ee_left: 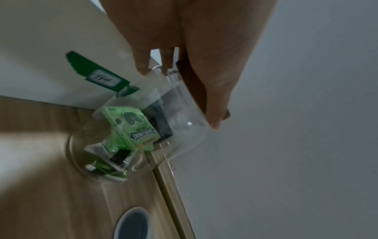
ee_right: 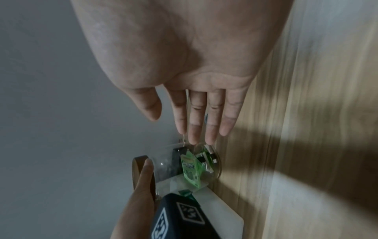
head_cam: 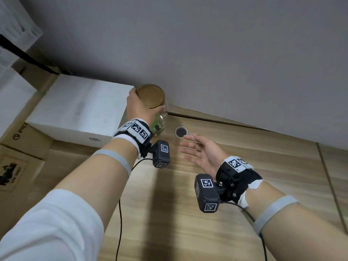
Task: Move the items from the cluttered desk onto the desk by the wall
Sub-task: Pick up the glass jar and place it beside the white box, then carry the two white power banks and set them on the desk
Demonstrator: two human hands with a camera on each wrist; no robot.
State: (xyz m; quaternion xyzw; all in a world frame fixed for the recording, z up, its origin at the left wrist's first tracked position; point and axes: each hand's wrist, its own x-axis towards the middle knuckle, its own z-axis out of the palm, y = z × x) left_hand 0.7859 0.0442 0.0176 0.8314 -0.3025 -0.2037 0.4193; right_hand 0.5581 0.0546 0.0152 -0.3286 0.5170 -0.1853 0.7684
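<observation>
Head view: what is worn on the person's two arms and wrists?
Both wrists carry black straps with white square-code tags and a black camera block, also tagged: left wrist, right wrist. A thin black cable trails from each. Each forearm has a grey band; a white sleeve covers the left upper arm.

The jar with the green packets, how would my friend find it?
Find the grey wall behind the wooden desk. Beside the white box, the left hand grips the clear glass jar: only it has a round wooden lid.

Your clear glass jar point(head_cam: 159, 117) with round wooden lid point(head_cam: 150, 96) holds green packets point(ee_left: 131, 129), by the wall on the wooden desk point(head_cam: 207, 213).
</observation>
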